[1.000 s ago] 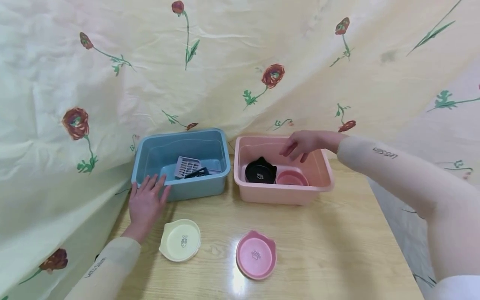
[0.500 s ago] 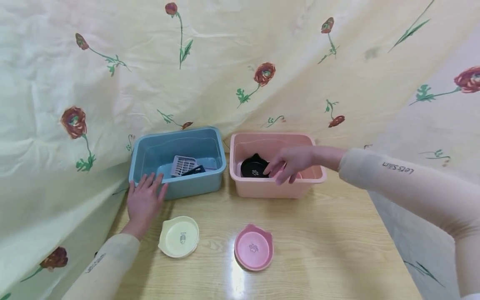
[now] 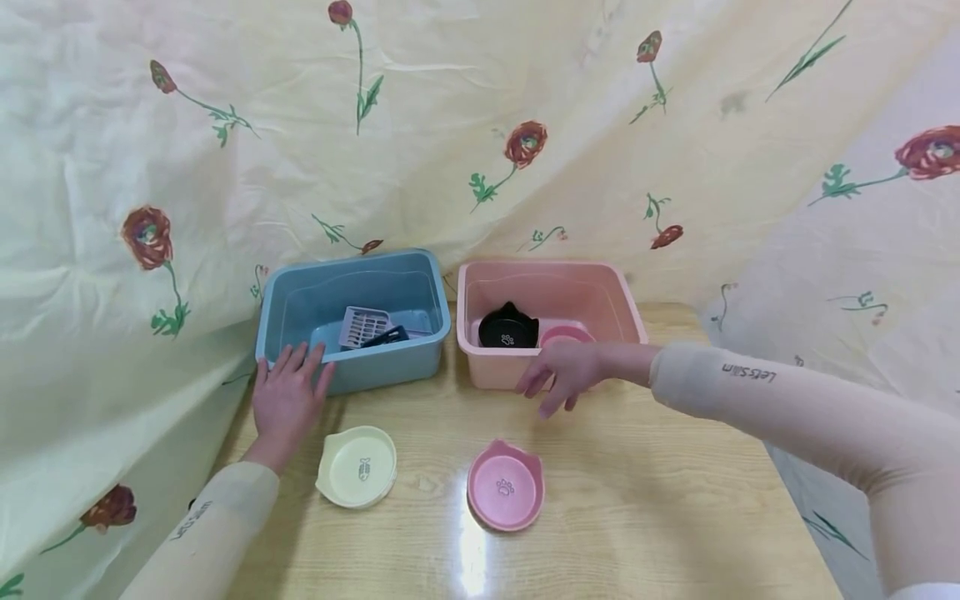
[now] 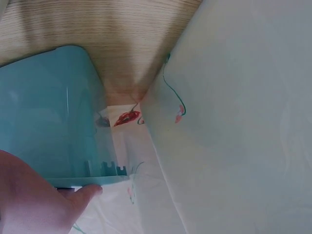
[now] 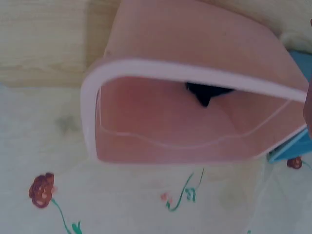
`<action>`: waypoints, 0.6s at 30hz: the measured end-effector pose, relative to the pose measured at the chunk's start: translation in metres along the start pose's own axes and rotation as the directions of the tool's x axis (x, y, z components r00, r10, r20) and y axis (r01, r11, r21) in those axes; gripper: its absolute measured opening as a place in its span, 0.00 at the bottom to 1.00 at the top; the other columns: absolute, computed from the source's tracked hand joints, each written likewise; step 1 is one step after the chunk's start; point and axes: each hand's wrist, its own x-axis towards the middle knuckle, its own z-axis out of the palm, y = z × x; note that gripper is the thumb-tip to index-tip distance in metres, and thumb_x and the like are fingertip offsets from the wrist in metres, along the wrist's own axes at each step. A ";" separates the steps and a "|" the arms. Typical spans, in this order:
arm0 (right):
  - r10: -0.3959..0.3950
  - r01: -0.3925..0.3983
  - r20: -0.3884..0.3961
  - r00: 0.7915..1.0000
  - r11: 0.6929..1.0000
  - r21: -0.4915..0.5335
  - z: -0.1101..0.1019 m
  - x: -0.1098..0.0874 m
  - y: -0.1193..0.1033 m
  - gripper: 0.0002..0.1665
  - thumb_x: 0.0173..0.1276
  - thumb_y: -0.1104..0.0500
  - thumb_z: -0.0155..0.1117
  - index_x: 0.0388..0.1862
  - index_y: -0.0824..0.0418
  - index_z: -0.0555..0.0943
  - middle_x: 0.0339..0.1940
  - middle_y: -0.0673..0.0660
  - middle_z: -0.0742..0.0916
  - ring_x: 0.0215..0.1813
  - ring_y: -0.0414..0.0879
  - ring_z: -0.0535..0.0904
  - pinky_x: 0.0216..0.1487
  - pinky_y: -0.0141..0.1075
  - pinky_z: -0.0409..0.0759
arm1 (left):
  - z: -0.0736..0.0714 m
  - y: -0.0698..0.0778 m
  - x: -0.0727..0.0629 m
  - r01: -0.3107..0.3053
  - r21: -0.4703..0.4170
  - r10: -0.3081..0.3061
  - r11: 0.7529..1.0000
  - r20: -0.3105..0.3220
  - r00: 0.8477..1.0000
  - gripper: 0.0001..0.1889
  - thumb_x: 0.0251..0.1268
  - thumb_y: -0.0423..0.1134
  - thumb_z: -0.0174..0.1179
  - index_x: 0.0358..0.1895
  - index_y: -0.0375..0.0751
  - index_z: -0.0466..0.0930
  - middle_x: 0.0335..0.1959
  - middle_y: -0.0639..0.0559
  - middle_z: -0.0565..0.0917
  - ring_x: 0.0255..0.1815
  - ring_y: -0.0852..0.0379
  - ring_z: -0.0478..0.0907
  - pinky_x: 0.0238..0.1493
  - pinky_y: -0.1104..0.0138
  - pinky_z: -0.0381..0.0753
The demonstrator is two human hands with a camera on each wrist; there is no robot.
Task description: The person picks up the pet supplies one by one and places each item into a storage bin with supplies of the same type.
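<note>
My left hand [image 3: 287, 406] rests its spread fingers on the front rim of a blue plastic bin [image 3: 386, 365]; its rim also shows beside the hand in the left wrist view. Inside lie a lavender slotted litter scoop [image 3: 360, 325] and a dark slotted tool [image 3: 388, 337]. Holding nothing, my right hand [image 3: 564, 372] hangs loosely bent over the front of a pink bin [image 3: 491, 367]. A black cat-eared bowl [image 3: 508, 327] and a pink bowl [image 3: 564, 332], partly hidden, are in that bin. On the table sit a cream cat-eared bowl [image 3: 358, 467] and a pink cat-eared bowl [image 3: 506, 487].
Both bins stand side by side at the back of the wooden table [image 3: 637, 508]. Behind and to the left hangs a flower-printed cloth [image 3: 420, 167]. The table's right edge slants down toward the lower right.
The right hand has come from above the inside of the pink bin, forward across its front rim. The left hand stays on the blue bin. The view has shifted slightly.
</note>
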 end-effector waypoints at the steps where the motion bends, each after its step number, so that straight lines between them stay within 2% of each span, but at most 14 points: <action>1: 0.004 -0.004 -0.005 1.000 1.000 0.003 0.004 0.004 0.003 0.36 0.66 0.61 0.81 0.71 0.66 0.80 0.67 0.65 0.86 0.65 0.56 0.86 0.44 0.46 0.93 | 0.000 0.000 0.000 0.002 0.001 -0.002 1.000 0.002 1.000 0.25 0.82 0.50 0.59 0.72 0.42 0.80 0.71 0.34 0.80 0.75 0.32 0.73 0.80 0.32 0.57; 8: 0.008 -0.006 0.034 0.999 0.999 -0.039 0.022 0.034 0.017 0.34 0.68 0.60 0.79 0.72 0.63 0.80 0.66 0.66 0.87 0.69 0.56 0.83 0.41 0.46 0.93 | 0.000 -0.001 0.001 0.021 0.005 -0.021 1.000 0.028 0.999 0.26 0.82 0.52 0.57 0.74 0.42 0.78 0.72 0.34 0.79 0.76 0.32 0.72 0.81 0.32 0.55; 18: 0.085 -0.078 0.052 0.995 0.990 -0.119 0.034 0.069 0.023 0.35 0.67 0.56 0.81 0.72 0.59 0.81 0.65 0.61 0.88 0.64 0.51 0.86 0.45 0.49 0.93 | 0.001 -0.002 0.004 0.014 -0.014 -0.014 1.000 0.022 1.000 0.25 0.82 0.50 0.58 0.73 0.42 0.78 0.72 0.33 0.79 0.76 0.31 0.72 0.81 0.32 0.55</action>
